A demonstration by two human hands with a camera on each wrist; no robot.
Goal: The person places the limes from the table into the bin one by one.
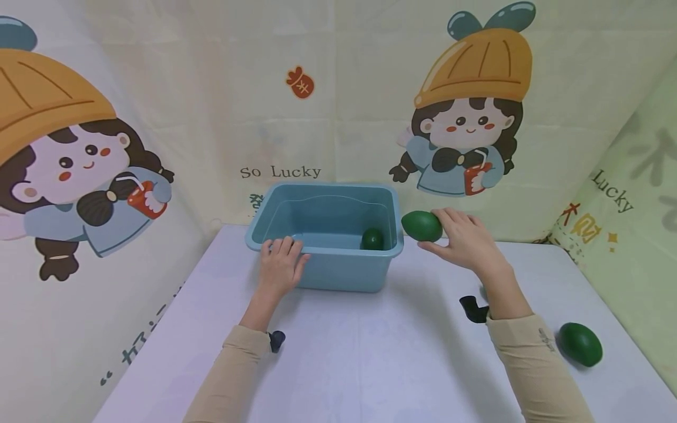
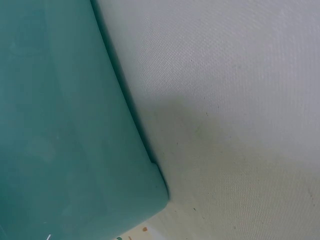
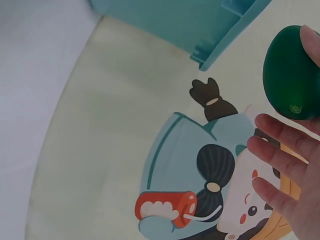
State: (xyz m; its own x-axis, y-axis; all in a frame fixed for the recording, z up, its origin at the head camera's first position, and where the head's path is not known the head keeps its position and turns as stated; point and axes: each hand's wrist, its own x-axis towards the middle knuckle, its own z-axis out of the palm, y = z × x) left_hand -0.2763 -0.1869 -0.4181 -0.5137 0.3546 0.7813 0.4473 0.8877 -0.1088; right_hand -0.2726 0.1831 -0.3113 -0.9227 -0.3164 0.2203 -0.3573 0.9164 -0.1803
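A light blue plastic tub (image 1: 325, 276) stands at the middle of the white table (image 1: 370, 364). One dark green egg-shaped fruit (image 1: 372, 239) lies inside it at the right. My left hand (image 1: 280, 252) holds the tub's front left rim, with the fingers over the edge and the thumb on the outer wall. My right hand (image 1: 444, 232) grips a second green fruit (image 1: 421, 225) in the air just right of the tub's right rim. The right wrist view shows this fruit (image 3: 292, 75) with fingers (image 3: 280, 145) beside it and the tub's corner (image 3: 210, 30) beyond. The left wrist view shows only the tub's wall (image 2: 60, 140).
A third green fruit (image 1: 580, 343) lies on the table at the right, close to my right sleeve. Cartoon-printed cloth (image 1: 328, 117) hangs behind and on both sides of the table. The table's left edge runs diagonally toward the front left.
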